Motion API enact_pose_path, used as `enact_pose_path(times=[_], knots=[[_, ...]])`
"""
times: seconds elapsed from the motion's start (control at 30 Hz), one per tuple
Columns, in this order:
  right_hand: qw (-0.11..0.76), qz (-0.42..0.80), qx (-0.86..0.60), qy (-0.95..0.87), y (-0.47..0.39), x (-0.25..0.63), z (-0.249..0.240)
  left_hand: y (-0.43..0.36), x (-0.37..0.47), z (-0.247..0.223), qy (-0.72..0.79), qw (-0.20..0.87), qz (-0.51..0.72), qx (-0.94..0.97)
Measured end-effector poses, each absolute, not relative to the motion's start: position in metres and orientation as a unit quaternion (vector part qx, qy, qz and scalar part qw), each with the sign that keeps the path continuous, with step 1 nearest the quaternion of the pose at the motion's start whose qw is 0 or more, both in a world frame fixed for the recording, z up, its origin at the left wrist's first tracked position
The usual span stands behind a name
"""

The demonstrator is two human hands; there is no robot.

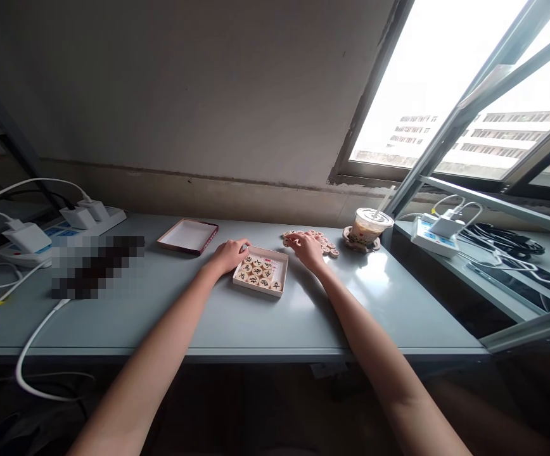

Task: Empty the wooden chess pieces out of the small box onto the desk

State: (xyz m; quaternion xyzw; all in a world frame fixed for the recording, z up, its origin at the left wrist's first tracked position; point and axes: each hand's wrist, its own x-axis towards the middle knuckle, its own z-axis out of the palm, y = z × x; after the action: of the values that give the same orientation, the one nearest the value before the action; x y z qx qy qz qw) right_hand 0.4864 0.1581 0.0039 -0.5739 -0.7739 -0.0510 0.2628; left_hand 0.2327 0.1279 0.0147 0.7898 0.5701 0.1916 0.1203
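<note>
A shallow white box [282,269] on the desk holds several round Chinese chess pieces [255,271], laid flat in rows with dark characters upward. Curled at the box's upper left corner, my left hand [232,254] grips its wall. To the right of the box, my right hand [307,247] is over a spread of loose pieces [325,244]. Its fingers are bent together, with the tips at a piece on the left side of that spread. The hand hides part of the pile.
The box lid [187,235] lies inside-up at the left. A lidded drink cup [367,227] with a straw stands right of the pieces. Power strips [434,237] with white cables sit at both sides. A blurred patch [99,266] covers something at the left.
</note>
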Motion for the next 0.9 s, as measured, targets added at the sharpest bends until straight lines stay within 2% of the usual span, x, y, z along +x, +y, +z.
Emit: enact_pose_path(times=[0.2,0.53,0.63,0.7,0.77,0.9], knots=[[0.253,-0.137,-0.577,-0.764,0.157,0.486,0.002,0.126,0.234,0.017,0.574,0.117,0.181,0.790],[0.184,-0.154,-0.502,-0.831,0.151,0.498,0.003,0.124,0.234,0.020,0.573,0.118,0.177,0.791],[0.198,-0.144,-0.511,-0.824,0.149,0.497,0.009,0.125,0.233,0.019,0.571,0.114,0.180,0.793],[0.223,-0.096,-0.505,-0.828,0.144,0.495,0.021,0.126,0.232,0.018,0.570,0.112,0.183,0.794],[0.223,0.010,-0.476,-0.851,0.136,0.490,0.035,0.127,0.230,0.018,0.571,0.105,0.184,0.793],[0.115,0.241,-0.378,-0.886,0.117,0.476,0.054,0.130,0.225,0.018,0.591,0.082,0.187,0.780]])
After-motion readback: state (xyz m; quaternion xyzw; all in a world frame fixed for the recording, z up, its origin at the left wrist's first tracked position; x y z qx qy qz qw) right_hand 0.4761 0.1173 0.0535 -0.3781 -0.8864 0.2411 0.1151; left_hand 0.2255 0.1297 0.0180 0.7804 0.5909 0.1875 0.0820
